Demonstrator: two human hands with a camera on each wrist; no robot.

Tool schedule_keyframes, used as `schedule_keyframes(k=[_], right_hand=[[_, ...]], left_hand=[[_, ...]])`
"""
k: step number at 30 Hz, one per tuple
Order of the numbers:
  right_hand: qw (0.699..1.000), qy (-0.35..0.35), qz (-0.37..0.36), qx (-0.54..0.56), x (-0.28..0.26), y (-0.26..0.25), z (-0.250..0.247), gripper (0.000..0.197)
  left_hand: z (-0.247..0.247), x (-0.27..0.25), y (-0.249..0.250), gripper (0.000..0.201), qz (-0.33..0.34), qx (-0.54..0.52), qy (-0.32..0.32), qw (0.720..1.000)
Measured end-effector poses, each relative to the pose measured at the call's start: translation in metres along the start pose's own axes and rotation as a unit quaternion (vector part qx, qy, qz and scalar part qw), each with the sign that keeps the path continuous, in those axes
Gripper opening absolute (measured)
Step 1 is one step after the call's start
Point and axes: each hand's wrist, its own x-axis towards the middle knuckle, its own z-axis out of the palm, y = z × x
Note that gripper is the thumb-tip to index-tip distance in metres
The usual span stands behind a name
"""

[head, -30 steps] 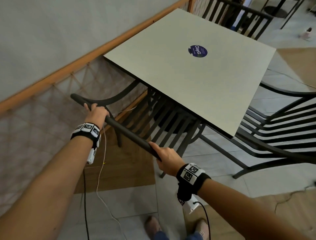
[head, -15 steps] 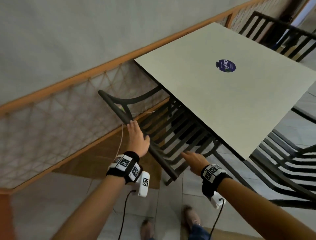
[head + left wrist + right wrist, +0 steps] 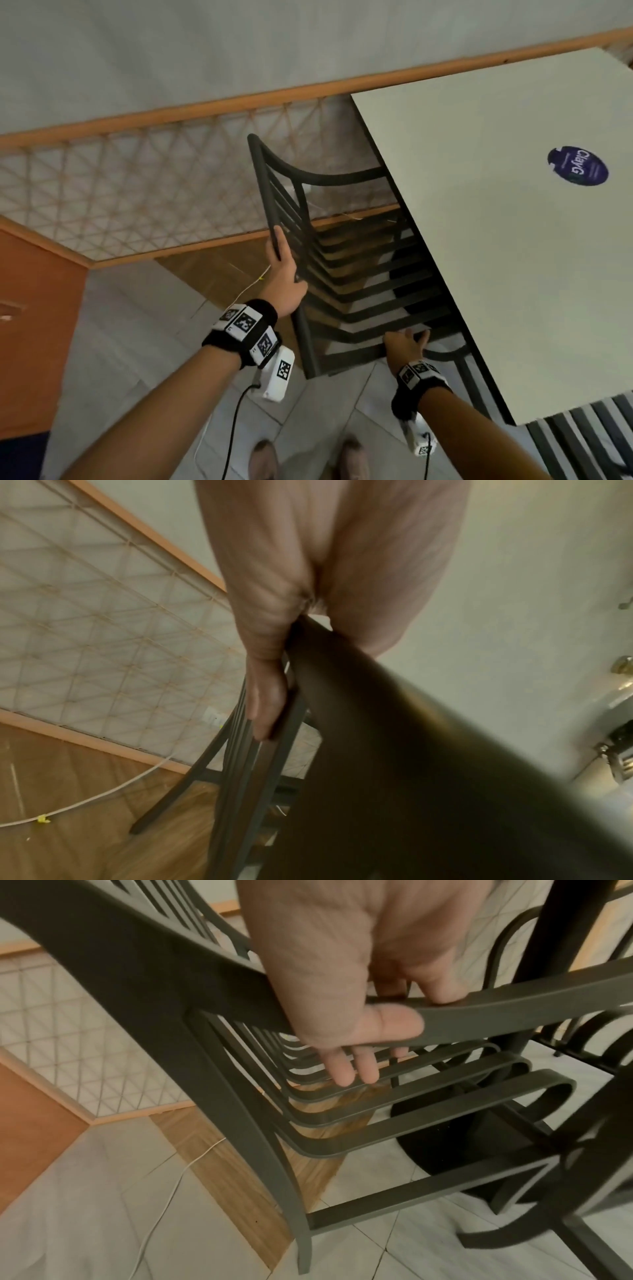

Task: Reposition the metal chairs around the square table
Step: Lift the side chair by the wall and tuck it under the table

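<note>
A dark metal slatted chair [image 3: 359,284] stands with its seat under the left edge of the square pale table [image 3: 496,257]. My left hand [image 3: 284,270] grips the chair's top back rail, one finger stretched along it. The left wrist view shows the left hand [image 3: 270,669] wrapped on the chair's top rail [image 3: 394,723]. Lower down, my right hand [image 3: 404,342] holds the near armrest. In the right wrist view the right hand [image 3: 342,988] lies with its thumb across the armrest [image 3: 531,1001] and its fingers hanging below.
A wooden-framed lattice railing [image 3: 137,192] runs close behind the chair. A second slatted chair [image 3: 582,435] sits at the table's near right corner. The black table pedestal base [image 3: 445,1137] is under the seat. A white cable [image 3: 246,291] lies on the floor.
My right hand left the top rail and dropped to the armrest. My left hand slid along the rail from its far end toward the middle. The view swung left.
</note>
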Motion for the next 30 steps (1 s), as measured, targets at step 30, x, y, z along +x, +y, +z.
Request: schedule_keyframes(k=[30], right_hand=[[0.993, 0.08, -0.068, -0.06, -0.01, 0.009, 0.001, 0.037]], left_hand=[[0.005, -0.021, 0.009, 0.113, -0.037, 0.018, -0.025, 0.999]])
